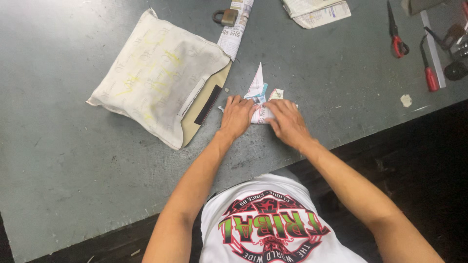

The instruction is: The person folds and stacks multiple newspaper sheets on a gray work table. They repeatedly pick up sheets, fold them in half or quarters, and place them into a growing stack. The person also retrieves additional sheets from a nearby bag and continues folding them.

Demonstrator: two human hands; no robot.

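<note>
Newspaper piece (pixel 258 92), folded, lay at centre frame on the grey table (pixel 73 160), a pointed flap sticking up toward the top; most of it sat under the hands. Largest first: grey table filled most of the frame, its front edge running diagonally lower left to right; dirty white cloth pouch (pixel 156 73) with faint yellow marks lay upper left, a tan flap with a dark strip at its lower right edge, just beside the left hand; rolled newspaper (pixel 235 30) lay at top centre, touching the pouch corner; more folded paper (pixel 317 10) at the top edge, right of centre; left hand (pixel 236 117) was flat, fingers spread, pressing down on the left part of the folded piece; right hand (pixel 288 122) was flat too, palm down on its right part, fingers pointing left; neither hand clenched, both pushing rather than gripping; red-handled scissors (pixel 397 34) upper right; red-handled tool (pixel 430 70) further right; brass padlock (pixel 225 17) on the roll, top centre; small paper scrap (pixel 406 100) right of centre.
</note>
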